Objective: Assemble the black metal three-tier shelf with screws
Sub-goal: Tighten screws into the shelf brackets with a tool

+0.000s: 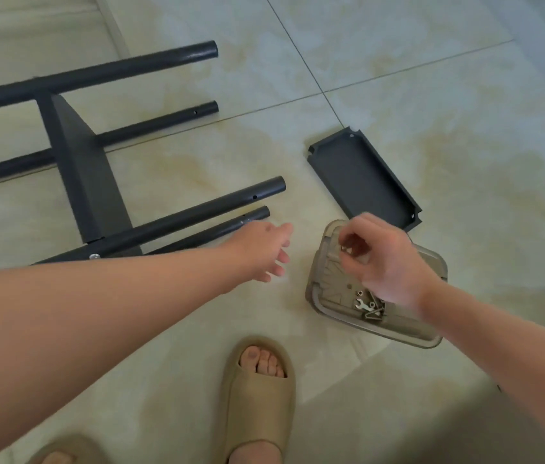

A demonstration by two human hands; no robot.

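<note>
where the pale tiled floor (398,78) fills the frame, the partly built black shelf frame (83,175) lies on its side in the upper left, its tubes pointing right and one tier fixed across them. a loose black shelf panel (361,179) lies right of centre, just beyond a clear plastic container (331,296). the left hand (264,249) hovers by the lowest tube's end, fingers straight and apart. the right hand (385,259) is over the container, where a small wrench (364,304) lies, fingers clamped on a small metal part (344,249).
</note>
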